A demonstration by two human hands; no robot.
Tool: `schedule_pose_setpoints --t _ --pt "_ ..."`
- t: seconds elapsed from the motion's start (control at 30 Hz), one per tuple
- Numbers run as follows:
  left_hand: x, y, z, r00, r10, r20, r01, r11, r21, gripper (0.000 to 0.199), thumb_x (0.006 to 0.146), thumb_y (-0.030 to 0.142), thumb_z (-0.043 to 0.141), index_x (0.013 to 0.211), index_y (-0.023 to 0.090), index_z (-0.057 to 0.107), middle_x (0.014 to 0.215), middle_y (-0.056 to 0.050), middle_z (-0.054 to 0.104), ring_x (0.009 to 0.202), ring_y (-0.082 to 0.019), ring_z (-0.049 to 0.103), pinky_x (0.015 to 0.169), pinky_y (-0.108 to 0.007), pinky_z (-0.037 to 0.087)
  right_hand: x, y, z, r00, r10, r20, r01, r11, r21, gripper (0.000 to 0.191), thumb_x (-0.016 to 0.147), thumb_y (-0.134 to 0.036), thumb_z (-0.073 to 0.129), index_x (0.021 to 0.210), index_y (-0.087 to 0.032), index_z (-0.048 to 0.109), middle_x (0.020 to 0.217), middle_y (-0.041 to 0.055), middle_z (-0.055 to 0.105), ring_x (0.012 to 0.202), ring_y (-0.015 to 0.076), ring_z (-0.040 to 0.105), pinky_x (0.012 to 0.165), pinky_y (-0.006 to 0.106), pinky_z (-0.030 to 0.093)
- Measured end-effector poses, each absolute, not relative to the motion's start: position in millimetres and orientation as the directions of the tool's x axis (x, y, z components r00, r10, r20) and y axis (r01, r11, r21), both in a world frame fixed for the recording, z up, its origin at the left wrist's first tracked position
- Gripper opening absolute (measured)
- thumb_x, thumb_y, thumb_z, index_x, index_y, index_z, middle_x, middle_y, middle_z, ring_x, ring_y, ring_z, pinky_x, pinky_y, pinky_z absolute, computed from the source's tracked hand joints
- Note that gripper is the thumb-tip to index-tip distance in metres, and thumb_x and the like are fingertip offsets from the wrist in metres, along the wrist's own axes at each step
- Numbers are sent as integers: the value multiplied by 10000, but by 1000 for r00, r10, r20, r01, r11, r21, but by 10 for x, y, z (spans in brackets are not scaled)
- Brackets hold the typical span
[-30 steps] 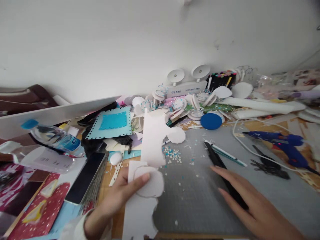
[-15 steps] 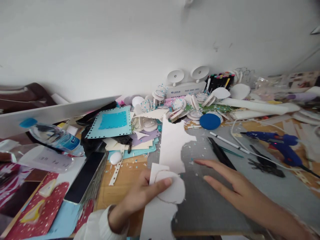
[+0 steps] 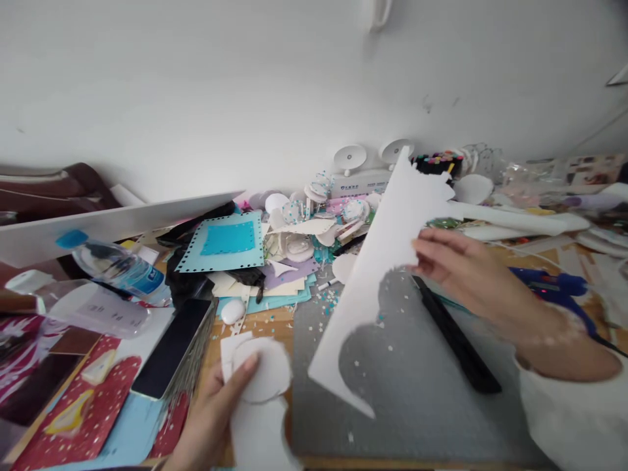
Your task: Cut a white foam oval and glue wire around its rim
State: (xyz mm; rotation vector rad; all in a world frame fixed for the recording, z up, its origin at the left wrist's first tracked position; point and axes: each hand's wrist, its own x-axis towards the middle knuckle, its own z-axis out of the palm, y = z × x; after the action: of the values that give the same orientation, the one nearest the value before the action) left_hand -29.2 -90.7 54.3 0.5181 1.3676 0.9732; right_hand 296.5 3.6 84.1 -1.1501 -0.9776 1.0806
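My left hand (image 3: 216, 399) grips a stack of white pieces at the lower middle, thumb on top of a round white disc (image 3: 269, 374). Below the disc hangs a white strip (image 3: 260, 432) with a scalloped edge. Raised above the grey mat, my right hand (image 3: 466, 281) pinches the edge of a large white sheet (image 3: 380, 242) with curved bites cut out of its right side. The sheet is tilted and hides part of the clutter behind it. A black utility knife (image 3: 458, 337) lies on the mat under my right forearm.
The grey cutting mat (image 3: 392, 425) carries small scraps. Left are a phone (image 3: 171, 350), a water bottle (image 3: 122, 271) and punched blue paper (image 3: 223, 239). A blue glue gun (image 3: 554, 284) lies right, partly behind my wrist. White discs (image 3: 356, 209) are heaped along the wall.
My right hand, fingers apart before, has closed on the white sheet and lifted it up and right off the mat. My left hand has moved left with the disc and strip.
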Motion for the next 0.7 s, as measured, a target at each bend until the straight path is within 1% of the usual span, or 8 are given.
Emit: schedule_pose_setpoints --t 0.1,0.23,0.37,0.47,0.6,0.63,0.67,0.7 --pt "-449 -1053 525 -230 781 -580 -251 529 811 495 502 497 915 769 154 679 527 -5 670 420 -148 601 427 -218 487 2887 531 910 209 976 65 -177 103 -979 113 737 -246 735 680 -212 643 717 -41 646 685 91 604 652 195 548" --pt "-552 -1209 480 -325 759 -563 -195 529 826 530 517 517 904 836 154 685 500 9 647 415 -144 589 410 -204 456 2660 1035 869 166 984 61 -124 82 -989 219 787 -213 663 595 -224 556 666 -30 629 731 115 631 732 244 563" --pt "-662 -1271 426 -318 783 -535 -173 507 845 663 610 527 855 1137 171 665 770 -43 753 553 -181 654 507 -249 504 2642 943 738 47 998 28 60 25 -998 142 747 -314 685 696 -208 605 764 34 698 774 181 665 741 325 562" --pt "-738 -1227 382 -222 835 -503 -86 497 864 693 647 523 830 1224 194 635 987 -68 759 768 -227 697 647 -275 535 2872 520 583 36 998 47 292 34 -956 238 705 -338 709 890 -206 639 862 42 701 697 186 646 668 330 523" --pt "-687 -998 347 83 860 -503 77 498 864 621 720 478 795 1230 199 576 1001 -67 738 851 -237 693 698 -289 537 3304 -155 259 53 995 83 620 32 -784 214 675 -305 727 820 -219 596 724 9 610 514 154 507 540 315 389" --pt "-630 -915 342 186 843 -504 113 491 864 596 748 469 772 1236 210 549 1001 -59 729 838 -229 694 672 -283 532 3395 -297 171 -1 991 136 810 81 -581 204 744 -364 666 858 -223 573 757 20 616 534 171 531 540 321 390" --pt "-553 -826 338 292 821 -490 156 465 872 559 775 457 749 1227 211 531 1002 -55 720 831 -221 692 658 -277 527 3471 -419 89 -60 986 155 904 120 -410 204 797 -393 610 888 -219 553 794 39 632 593 202 586 568 336 422" --pt "-459 -736 333 379 806 -455 201 409 890 509 799 443 725 1206 208 529 1013 -52 708 856 -215 686 677 -275 525 3529 -518 18 -74 984 163 930 127 -344 205 805 -401 601 872 -216 541 814 55 642 649 227 621 597 348 447"
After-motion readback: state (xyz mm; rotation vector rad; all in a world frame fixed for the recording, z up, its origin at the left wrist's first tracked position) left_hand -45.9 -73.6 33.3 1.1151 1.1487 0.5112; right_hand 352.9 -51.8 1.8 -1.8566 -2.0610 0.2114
